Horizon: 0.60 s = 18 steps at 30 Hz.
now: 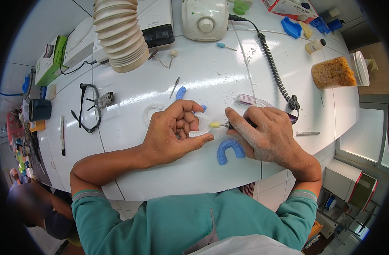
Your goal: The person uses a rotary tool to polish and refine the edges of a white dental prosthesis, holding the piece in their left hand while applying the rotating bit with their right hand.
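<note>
My left hand (169, 129) grips a clear dental tray (203, 123), horseshoe-shaped, between curled fingers and thumb. In my dusty right hand (264, 134) is a rotary handpiece (231, 126), mostly hidden by the fingers. Its pale yellow tip (215, 125) meets or nearly meets the tray's edge; contact is unclear. Just below lies a blue dental arch model (229, 150). A second clear tray (152, 111) rests behind my left hand, near a small blue piece (181, 92) and a metal bur (174, 87). Behind my right hand is a toothbrush (248, 100).
A ribbed suction hose (120, 34) hangs over the far left. The handpiece's control box (205, 21) stands at the back, its coiled cord (271, 59) running down the right. Glasses (89, 108) and a marker (62, 136) lie left; a jar of amber granules (334, 72) lies right.
</note>
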### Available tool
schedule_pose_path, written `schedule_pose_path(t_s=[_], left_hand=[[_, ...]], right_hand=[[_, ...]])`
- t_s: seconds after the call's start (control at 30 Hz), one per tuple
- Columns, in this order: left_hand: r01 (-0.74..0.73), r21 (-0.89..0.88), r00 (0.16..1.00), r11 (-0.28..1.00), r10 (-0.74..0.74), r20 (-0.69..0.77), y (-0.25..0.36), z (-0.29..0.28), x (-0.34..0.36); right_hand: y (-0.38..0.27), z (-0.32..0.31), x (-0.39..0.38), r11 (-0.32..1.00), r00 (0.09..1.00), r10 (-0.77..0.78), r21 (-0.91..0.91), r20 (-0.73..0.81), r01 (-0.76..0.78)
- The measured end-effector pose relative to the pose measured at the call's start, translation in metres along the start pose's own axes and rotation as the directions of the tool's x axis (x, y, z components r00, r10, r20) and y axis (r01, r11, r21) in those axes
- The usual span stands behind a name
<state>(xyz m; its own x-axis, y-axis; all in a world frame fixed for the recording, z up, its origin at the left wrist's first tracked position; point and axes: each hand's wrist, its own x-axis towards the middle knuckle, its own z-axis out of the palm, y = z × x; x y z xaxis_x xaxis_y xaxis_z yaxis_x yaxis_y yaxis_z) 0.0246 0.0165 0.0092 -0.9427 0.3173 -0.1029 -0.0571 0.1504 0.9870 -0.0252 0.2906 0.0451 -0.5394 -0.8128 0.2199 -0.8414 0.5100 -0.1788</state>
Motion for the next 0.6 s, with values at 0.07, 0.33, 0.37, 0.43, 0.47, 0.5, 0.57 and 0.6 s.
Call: schedule_pose_path(t_s=[0.07, 0.33, 0.37, 0.43, 0.47, 0.5, 0.57, 0.6], left_hand=[[-0.001, -0.001, 1.000, 1.000, 0.001, -0.001, -0.0005, 0.0000, 0.0002], [-0.004, 0.014, 1.000, 1.000, 0.004, 0.000, -0.0006, -0.0005, 0.0000], [-0.007, 0.014, 1.000, 1.000, 0.007, 0.000, -0.0008, -0.0008, -0.0001], [-0.010, 0.010, 1.000, 1.000, 0.010, 0.002, -0.0013, -0.0011, -0.0003], [-0.010, 0.005, 1.000, 1.000, 0.010, 0.004, -0.0017, -0.0011, -0.0004], [-0.010, 0.001, 1.000, 1.000, 0.010, 0.005, -0.0021, -0.0013, -0.0005], [-0.014, 0.014, 1.000, 1.000, 0.014, 0.004, -0.0011, -0.0009, -0.0003], [-0.015, 0.021, 1.000, 1.000, 0.015, 0.003, -0.0006, -0.0006, -0.0003]], right_hand=[[0.0000, 0.0005, 0.0001, 1.000, 1.000, -0.004, 0.007, -0.005, 0.004], [0.0003, 0.0032, -0.0004, 1.000, 1.000, 0.006, -0.014, -0.013, -0.007], [0.0002, 0.0031, -0.0002, 1.000, 1.000, 0.008, -0.017, -0.012, -0.008], [-0.0005, 0.0023, 0.0001, 1.000, 1.000, 0.002, -0.018, -0.003, -0.002], [-0.0008, 0.0019, 0.0002, 1.000, 1.000, -0.001, -0.019, 0.002, 0.001], [-0.0011, 0.0017, 0.0003, 1.000, 1.000, 0.005, -0.019, 0.006, -0.005], [0.0002, 0.0021, -0.0006, 1.000, 1.000, 0.013, -0.012, 0.011, -0.013], [0.0010, 0.0024, -0.0010, 1.000, 1.000, 0.007, -0.008, 0.010, -0.007]])
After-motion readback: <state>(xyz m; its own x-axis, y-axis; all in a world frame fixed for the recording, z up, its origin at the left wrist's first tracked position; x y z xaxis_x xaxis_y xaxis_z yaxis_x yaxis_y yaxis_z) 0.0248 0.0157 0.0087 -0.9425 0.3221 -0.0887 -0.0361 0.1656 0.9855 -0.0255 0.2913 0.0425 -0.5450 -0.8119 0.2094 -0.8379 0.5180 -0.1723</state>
